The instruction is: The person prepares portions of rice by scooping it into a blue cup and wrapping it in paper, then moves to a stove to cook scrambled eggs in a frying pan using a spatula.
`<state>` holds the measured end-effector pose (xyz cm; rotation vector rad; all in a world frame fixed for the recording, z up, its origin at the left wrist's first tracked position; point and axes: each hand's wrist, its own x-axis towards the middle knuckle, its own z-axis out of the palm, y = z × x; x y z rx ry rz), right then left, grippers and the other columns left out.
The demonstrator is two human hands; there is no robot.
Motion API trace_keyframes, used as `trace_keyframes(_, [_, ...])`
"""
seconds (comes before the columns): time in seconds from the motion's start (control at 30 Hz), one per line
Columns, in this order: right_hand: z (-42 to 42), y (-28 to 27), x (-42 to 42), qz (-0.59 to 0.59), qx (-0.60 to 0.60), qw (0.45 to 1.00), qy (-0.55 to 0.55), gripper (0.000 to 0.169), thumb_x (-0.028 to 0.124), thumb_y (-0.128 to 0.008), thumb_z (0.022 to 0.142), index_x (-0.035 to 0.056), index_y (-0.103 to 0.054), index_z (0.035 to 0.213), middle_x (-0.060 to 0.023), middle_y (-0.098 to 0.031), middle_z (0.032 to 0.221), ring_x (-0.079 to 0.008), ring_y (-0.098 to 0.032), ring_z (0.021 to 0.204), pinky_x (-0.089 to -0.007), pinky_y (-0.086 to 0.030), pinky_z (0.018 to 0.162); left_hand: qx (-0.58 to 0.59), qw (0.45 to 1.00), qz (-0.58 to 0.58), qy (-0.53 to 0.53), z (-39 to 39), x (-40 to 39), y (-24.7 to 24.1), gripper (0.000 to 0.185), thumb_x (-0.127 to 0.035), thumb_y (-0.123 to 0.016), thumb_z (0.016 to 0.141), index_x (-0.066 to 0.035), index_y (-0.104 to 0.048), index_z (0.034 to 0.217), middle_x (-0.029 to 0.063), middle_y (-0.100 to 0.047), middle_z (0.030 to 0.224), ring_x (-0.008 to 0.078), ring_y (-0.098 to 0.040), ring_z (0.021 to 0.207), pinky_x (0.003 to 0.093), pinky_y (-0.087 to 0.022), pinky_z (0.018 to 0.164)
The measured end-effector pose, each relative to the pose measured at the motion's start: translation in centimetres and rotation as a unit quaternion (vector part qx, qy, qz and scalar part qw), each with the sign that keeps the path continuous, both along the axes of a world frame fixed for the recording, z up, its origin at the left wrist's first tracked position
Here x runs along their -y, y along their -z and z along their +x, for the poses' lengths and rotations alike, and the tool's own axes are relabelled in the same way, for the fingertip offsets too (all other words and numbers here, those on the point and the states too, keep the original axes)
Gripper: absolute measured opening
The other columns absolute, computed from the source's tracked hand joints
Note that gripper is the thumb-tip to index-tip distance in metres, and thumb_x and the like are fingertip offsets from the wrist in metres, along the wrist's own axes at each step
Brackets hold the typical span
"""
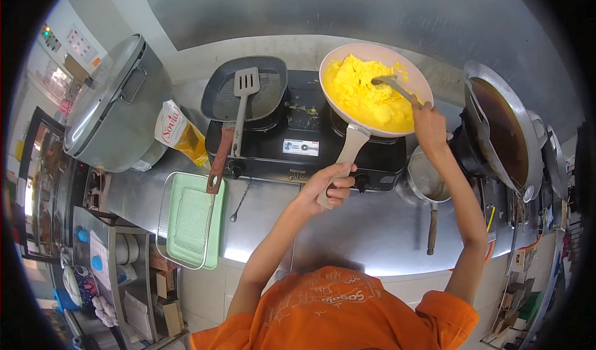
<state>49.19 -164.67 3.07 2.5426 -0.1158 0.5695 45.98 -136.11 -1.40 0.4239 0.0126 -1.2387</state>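
A pink-lined frying pan holds soft yellow scrambled egg and sits over the right burner of a black two-burner gas stove. My left hand is closed around the pan's beige handle. Above the pan's right side, my right hand grips a grey cooking utensil, whose head rests in the egg; its exact shape is partly hidden. On the left burner stands a dark square grill pan with a wooden-look handle, and a grey slotted turner lies across it.
Left of the stove are a large lidded metal pot, an oil pouch and a green tray holding a wire basket. At the right stand a small saucepan and a wok of dark liquid. A thin metal spoon lies in front.
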Motion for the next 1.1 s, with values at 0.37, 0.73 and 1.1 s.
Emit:
trace_keyframes(0.37, [-3.1,-10.2,-3.4,0.043,0.002,0.999,-0.017,0.039,0.007,-0.045,0.079,0.0196,-0.057,0.114,-0.0125,-0.060,0.075,-0.0277,-0.063,0.066,-0.0401,-0.049,0.054,-0.015,0.999,0.013,-0.025,-0.2,-0.4,-0.1,0.018,-0.026,-0.043,0.092,-0.010,-0.048,0.098,-0.0059,-0.032,0.057,0.0028,-0.029,0.040,0.0171,-0.024,0.030])
trace_keyframes(0.73, [3.4,-3.5,-3.8,0.001,0.053,0.996,-0.066,0.011,0.012,-0.053,0.076,0.0085,-0.062,0.082,-0.0091,-0.059,0.067,-0.0228,-0.062,0.062,-0.0313,-0.048,0.050,-0.015,1.000,0.009,-0.026,-0.3,-0.2,-0.5,0.018,-0.026,-0.044,0.091,-0.010,-0.049,0.098,-0.0063,-0.032,0.057,0.0023,-0.028,0.041,0.0165,-0.023,0.030])
trace_keyframes(1.1, [3.2,-2.5,-7.5,-0.031,0.090,0.994,-0.045,0.010,0.014,-0.055,0.075,0.0089,-0.062,0.080,-0.0063,-0.058,0.066,-0.0201,-0.060,0.060,-0.0310,-0.046,0.046,-0.011,0.999,0.012,-0.028,-0.4,-0.1,0.0,0.019,-0.026,-0.044,0.091,-0.010,-0.049,0.099,-0.0059,-0.032,0.058,0.0024,-0.028,0.040,0.0166,-0.024,0.030])
